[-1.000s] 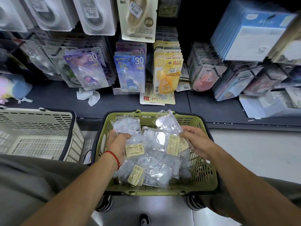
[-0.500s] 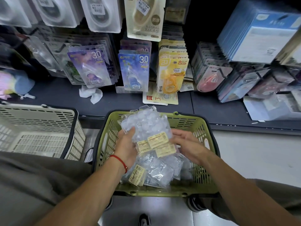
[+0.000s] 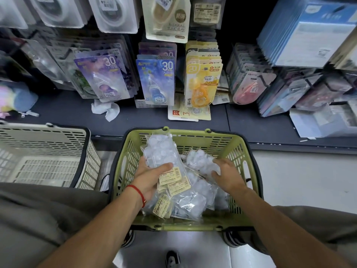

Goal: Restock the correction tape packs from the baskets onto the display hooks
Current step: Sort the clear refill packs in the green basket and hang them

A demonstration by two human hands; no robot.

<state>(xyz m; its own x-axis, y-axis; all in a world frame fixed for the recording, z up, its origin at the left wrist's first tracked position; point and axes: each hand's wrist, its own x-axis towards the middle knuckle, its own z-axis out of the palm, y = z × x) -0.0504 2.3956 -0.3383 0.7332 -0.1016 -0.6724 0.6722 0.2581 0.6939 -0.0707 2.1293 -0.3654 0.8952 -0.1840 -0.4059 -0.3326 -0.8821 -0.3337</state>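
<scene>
Nearest the camera, two bare forearms reach forward into the green basket (image 3: 249, 171), which sits on the floor between the person's knees. Inside it lies a heap of clear correction tape packs (image 3: 190, 205) with cream price labels. The left hand (image 3: 152, 177), a red string bracelet (image 3: 139, 193) at its wrist, grips a stack of packs (image 3: 162, 153) with the thumb curled over the labelled ends, the stack tilted up toward the basket's far wall. The right hand (image 3: 227, 176) rests over another pack (image 3: 199, 161) in the basket's right half, fingers bent onto it; I cannot tell whether it truly clasps it. Left of the green basket stands a beige basket (image 3: 48, 151). Beyond the green basket runs a dark shelf (image 3: 251, 120), and above that hang carded correction tapes: purple (image 3: 104, 78), blue (image 3: 156, 80) and yellow (image 3: 202, 82).
</scene>
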